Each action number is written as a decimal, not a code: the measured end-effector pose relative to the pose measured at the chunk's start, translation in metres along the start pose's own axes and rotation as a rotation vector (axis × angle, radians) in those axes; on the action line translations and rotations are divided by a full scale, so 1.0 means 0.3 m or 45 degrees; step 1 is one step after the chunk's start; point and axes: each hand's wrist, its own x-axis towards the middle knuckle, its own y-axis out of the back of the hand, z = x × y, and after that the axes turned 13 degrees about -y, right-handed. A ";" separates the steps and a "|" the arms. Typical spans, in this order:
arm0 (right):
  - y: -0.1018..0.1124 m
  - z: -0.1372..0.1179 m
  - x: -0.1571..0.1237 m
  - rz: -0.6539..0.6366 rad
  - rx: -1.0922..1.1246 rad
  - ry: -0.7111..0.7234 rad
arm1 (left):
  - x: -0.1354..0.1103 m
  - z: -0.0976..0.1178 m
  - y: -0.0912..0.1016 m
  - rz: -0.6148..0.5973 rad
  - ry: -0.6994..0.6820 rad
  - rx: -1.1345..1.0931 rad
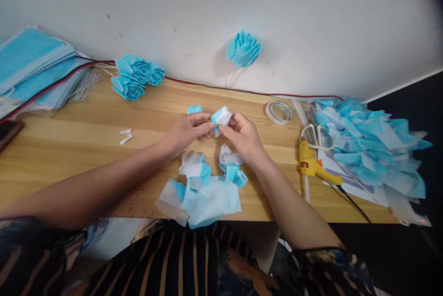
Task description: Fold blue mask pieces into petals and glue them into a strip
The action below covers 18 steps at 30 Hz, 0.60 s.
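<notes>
Between my two hands, above the middle of the wooden table, is a small folded petal (221, 115) of blue and white fabric. My left hand (194, 130) pinches its left edge between thumb and fingers. From the other side my right hand (242, 133) grips it, thumb at the lower edge. Just behind the left fingers lies a small blue piece (194, 109), partly hidden. Closer to me, several loose blue and white fabric pieces (211, 199) lie in a loose heap, some flat and some crumpled.
Finished blue fabric flowers (136, 77) lie at back left; another flower (243, 50) leans on the wall. Blue masks (32, 63) are stacked far left. To the right are a tape roll (279, 113), scissors (316, 138), a yellow glue gun (308, 162) and a petal pile (374, 144).
</notes>
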 end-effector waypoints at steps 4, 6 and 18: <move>0.000 0.005 0.002 -0.041 0.007 -0.019 | 0.002 -0.012 0.011 0.050 0.035 0.045; 0.007 0.003 0.002 -0.044 -0.044 -0.020 | 0.003 -0.013 0.013 0.079 0.031 0.075; 0.029 -0.039 -0.014 0.209 -0.252 0.170 | -0.005 0.006 -0.005 0.054 0.022 0.286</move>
